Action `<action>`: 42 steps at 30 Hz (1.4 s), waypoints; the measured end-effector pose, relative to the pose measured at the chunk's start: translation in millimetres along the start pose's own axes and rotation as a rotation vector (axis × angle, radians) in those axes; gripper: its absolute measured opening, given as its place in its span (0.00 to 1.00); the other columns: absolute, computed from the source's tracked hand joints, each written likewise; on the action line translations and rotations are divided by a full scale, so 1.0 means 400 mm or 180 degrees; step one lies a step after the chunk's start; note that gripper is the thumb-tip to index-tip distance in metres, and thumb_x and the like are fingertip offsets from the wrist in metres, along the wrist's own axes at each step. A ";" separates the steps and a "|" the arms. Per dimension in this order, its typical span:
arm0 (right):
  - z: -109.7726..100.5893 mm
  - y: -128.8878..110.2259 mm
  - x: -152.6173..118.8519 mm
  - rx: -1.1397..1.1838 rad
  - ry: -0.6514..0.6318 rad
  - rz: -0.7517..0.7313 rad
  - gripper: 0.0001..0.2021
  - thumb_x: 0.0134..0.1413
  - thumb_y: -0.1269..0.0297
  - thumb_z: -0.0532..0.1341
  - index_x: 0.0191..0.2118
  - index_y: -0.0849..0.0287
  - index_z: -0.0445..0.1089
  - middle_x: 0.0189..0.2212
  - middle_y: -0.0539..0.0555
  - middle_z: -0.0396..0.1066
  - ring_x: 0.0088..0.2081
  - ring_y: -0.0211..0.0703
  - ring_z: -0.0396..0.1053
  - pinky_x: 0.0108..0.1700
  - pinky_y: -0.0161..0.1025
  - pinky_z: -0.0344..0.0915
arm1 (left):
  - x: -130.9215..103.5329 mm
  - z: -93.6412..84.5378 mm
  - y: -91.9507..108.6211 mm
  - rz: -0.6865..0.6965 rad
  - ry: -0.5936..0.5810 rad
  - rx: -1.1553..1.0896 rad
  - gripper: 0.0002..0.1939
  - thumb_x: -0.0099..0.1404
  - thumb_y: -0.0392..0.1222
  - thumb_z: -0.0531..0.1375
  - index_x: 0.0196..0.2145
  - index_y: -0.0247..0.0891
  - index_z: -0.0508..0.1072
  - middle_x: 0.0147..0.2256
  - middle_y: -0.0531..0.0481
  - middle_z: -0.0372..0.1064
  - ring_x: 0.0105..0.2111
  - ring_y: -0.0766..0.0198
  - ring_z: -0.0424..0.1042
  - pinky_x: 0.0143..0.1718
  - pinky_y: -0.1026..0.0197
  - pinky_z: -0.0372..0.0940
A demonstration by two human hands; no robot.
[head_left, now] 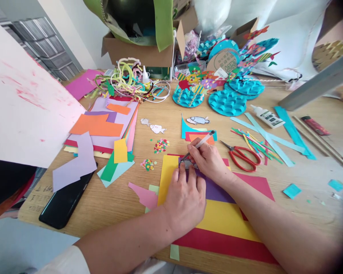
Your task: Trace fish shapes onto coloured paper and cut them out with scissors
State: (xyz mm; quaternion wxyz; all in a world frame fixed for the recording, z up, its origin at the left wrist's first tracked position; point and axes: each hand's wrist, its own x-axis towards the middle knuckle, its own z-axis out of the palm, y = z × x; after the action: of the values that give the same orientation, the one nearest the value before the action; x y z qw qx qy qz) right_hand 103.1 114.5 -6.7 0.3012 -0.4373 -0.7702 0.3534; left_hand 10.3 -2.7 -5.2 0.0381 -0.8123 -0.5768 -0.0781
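My right hand [211, 160] grips a pen [202, 140] with its tip down at a small paper fish cutout [186, 164]. That cutout lies on a purple sheet of paper [218, 192]. With its fingers extended, my left hand [185, 199] presses the cutout down and holds nothing. Under the purple sheet are a yellow sheet [225, 220] and a red sheet [217, 243]. Red-handled scissors [242, 156] lie to the right of my right hand. Beyond my hands are more fish cutouts [198, 120] and small paper scraps [198, 135].
Coloured paper [98, 123] is stacked on the left, near a black phone [65, 201]. Blue egg-tray discs [227, 102] stand at the back. A glue bottle [268, 116], paper strips [264, 131] and sticks [317, 139] lie right. Confetti piles [161, 145] sit in the middle.
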 end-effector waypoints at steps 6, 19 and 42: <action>-0.003 0.004 0.002 -0.0081 0.0079 -0.0053 0.12 0.62 0.61 0.51 0.26 0.56 0.58 0.18 0.48 0.63 0.20 0.37 0.61 0.27 0.35 0.59 | 0.002 -0.001 -0.003 -0.0010 -0.0002 -0.0033 0.12 0.66 0.39 0.53 0.42 0.29 0.69 0.53 0.30 0.66 0.56 0.39 0.64 0.53 0.43 0.59; -0.004 -0.006 0.000 -0.0248 0.0118 -0.0130 0.10 0.56 0.63 0.54 0.25 0.57 0.59 0.18 0.48 0.62 0.18 0.34 0.59 0.23 0.34 0.56 | 0.016 -0.009 -0.011 -0.0080 -0.0039 -0.0306 0.09 0.65 0.39 0.54 0.39 0.31 0.69 0.49 0.32 0.68 0.54 0.42 0.64 0.53 0.44 0.60; -0.005 0.000 0.003 -0.0167 0.0075 0.0040 0.07 0.51 0.67 0.55 0.24 0.56 0.58 0.15 0.45 0.59 0.17 0.34 0.57 0.23 0.33 0.54 | 0.018 0.014 -0.018 -0.0038 0.0108 -0.0738 0.04 0.65 0.34 0.53 0.36 0.33 0.66 0.45 0.34 0.66 0.57 0.46 0.62 0.58 0.45 0.61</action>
State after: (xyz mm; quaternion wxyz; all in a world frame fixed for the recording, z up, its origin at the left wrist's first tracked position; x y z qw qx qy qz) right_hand 104.2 116.0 -5.3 0.2964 -0.4541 -0.7728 0.3297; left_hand 6.4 7.1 -9.8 -0.0468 -0.8063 -0.5680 -0.1583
